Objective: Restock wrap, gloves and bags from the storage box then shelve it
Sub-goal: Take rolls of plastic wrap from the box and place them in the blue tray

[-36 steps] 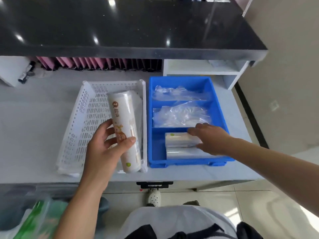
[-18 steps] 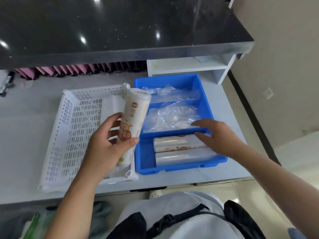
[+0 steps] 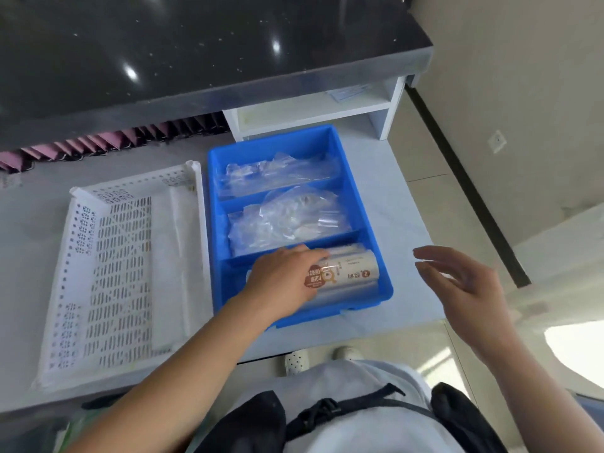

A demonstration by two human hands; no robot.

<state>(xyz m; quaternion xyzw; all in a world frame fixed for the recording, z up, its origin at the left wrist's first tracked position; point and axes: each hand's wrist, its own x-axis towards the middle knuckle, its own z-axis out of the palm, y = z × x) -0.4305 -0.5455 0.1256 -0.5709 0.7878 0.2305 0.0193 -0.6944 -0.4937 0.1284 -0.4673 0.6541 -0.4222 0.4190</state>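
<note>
A blue divided bin [image 3: 380, 256] sits on the white counter, right of a white perforated storage basket [image 3: 108, 273]. My left hand [image 3: 281, 282] grips a printed wrap roll [image 3: 349, 271] and holds it lying crosswise in the bin's nearest compartment, on top of other rolls there. Clear plastic bags [image 3: 287, 223] fill the middle compartment, and more clear plastic packets [image 3: 274, 173] lie in the far one. My right hand [image 3: 464, 286] hovers with spread fingers just right of the bin, holding nothing.
A dark countertop [image 3: 196, 44] overhangs the back of the white counter. Under it stand a white shelf unit [image 3: 313, 112] and a row of pink folders [image 3: 98, 142]. The floor drops away beyond the counter's right edge. A flat white packet [image 3: 173, 263] lies in the basket.
My left hand carried the roll out of the white basket and laid it across the bin's near compartment. My right hand lifted off the rolls and drew back to the right.
</note>
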